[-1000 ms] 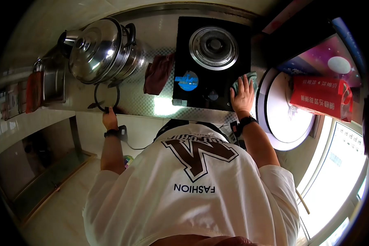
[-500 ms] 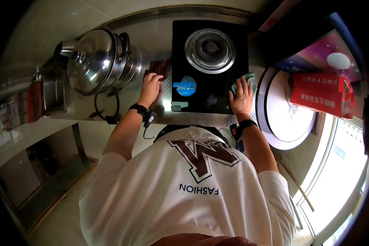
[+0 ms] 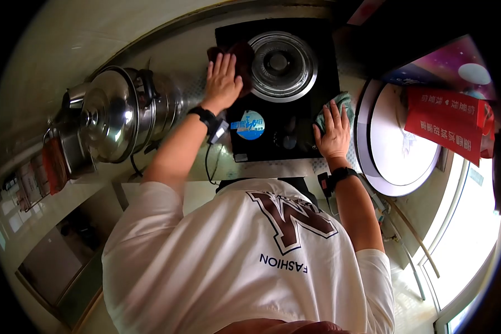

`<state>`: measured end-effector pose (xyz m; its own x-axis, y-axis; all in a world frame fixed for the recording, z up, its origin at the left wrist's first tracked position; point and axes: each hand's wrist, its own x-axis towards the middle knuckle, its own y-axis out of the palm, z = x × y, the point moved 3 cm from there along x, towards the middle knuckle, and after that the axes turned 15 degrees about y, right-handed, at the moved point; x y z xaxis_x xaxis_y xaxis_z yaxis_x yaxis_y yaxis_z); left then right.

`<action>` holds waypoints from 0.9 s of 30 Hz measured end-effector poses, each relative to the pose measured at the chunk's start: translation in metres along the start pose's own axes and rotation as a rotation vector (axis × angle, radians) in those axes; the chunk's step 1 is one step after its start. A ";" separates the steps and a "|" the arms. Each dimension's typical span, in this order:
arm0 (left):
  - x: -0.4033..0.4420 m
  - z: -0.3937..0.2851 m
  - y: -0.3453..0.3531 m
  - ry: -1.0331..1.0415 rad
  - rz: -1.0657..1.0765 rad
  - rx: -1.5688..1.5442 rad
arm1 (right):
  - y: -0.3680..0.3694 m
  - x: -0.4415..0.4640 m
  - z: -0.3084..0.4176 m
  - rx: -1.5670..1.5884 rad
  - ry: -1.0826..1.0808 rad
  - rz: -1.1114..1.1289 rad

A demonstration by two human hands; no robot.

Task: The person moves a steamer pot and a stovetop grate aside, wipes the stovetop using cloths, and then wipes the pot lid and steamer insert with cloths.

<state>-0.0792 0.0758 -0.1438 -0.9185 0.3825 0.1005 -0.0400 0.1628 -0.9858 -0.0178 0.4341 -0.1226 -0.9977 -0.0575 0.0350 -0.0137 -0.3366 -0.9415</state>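
Note:
My left hand lies with outstretched fingers on a dark maroon cloth, at the left side of the black glass gas stove. Part of the cloth shows beyond the fingers, close to the round metal burner. At the stove's right front edge, my right hand rests with spread fingers on a grey-green cloth. Between the hands, a round blue sticker and a dark knob are on the stove top. Both wrists wear black straps with small devices.
Left of the stove stands a large lidded steel pot. Over on the right are a round white disc-shaped object, a red paper bag and a purple printed box. Thin poles lean near the bright doorway.
My left hand has moved forward and right with the maroon cloth, from beside the stove onto its left part. My right hand stays on the green cloth. The camera view has tilted slightly.

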 end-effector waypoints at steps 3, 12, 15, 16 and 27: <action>0.047 0.061 0.014 0.001 -0.013 -0.005 | 0.000 -0.003 0.000 -0.011 0.025 0.033; 0.076 0.070 0.017 0.031 -0.111 -0.011 | -0.003 0.000 0.002 -0.011 0.011 0.041; 0.018 0.026 0.006 0.092 -0.056 -0.033 | -0.001 -0.002 0.002 -0.007 0.014 0.034; -0.006 0.004 -0.002 0.098 -0.015 -0.047 | -0.001 -0.003 0.001 -0.011 0.011 0.028; -0.116 -0.125 -0.037 0.132 0.057 -0.228 | -0.002 -0.005 0.000 -0.045 -0.022 0.022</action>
<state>0.0779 0.1396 -0.1019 -0.8567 0.5100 0.0770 0.1135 0.3321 -0.9364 -0.0124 0.4355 -0.1208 -0.9962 -0.0849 0.0209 0.0048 -0.2921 -0.9564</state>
